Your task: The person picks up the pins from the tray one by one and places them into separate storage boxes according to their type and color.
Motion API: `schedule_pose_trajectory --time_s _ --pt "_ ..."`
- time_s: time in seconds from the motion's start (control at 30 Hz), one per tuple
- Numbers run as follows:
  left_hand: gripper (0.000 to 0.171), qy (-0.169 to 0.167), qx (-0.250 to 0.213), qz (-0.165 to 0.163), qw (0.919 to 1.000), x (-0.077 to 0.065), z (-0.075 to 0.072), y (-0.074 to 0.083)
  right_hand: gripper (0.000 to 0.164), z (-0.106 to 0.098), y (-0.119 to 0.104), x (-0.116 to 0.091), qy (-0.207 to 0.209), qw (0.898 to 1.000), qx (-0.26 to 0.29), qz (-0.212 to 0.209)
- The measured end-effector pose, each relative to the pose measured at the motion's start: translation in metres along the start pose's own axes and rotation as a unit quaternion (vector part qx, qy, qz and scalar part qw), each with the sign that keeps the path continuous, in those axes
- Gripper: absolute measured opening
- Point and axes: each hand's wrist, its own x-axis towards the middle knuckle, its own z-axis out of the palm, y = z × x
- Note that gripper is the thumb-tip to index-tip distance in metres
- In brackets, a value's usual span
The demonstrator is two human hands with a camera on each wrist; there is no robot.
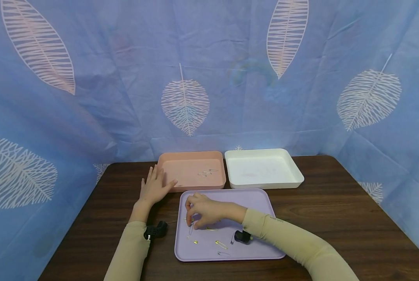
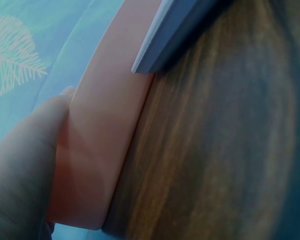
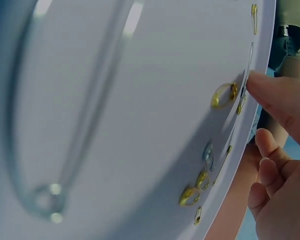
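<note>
Silver safety pin (image 1: 190, 229) sits at the right hand's (image 1: 209, 208) fingertips, long axis roughly near-to-far.
It lies on the lavender tray's (image 1: 260, 203) left side, between thumb and index tip; gap looks narrow, can't tell if pinched. Right hand is nearer, forearm on the pin's right. Left hand (image 1: 154, 190), fingers spread, is at the pink tray's (image 1: 181, 166) left end, farther off.

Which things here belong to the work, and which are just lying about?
Probably in the work:
safety pins, gold and silver
purple tray
right hand, over the purple tray
pink tray
left hand, touching pink tray
white tray, perhaps

Just around:
table
leaf-patterned curtain
black wrist devices
</note>
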Motion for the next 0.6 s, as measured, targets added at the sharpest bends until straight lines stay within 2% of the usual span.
schedule_pose_trajectory --time_s 0.2,0.4,0.6 --pt "0.096 -0.003 0.000 -0.002 1.0000 -0.0005 -0.0001 0.0005 0.005 0.0007 -0.0010 0.0006 0.000 1.000 -0.026 0.015" --pt "0.096 -0.004 0.001 -0.003 1.0000 -0.0008 -0.0008 0.0014 0.009 0.0031 -0.0001 0.0012 -0.007 0.999 -0.041 0.029" --pt "0.096 0.000 0.000 -0.002 1.0000 -0.0013 -0.0012 0.0008 0.012 0.0038 0.0006 0.0006 -0.010 0.999 -0.031 0.041"
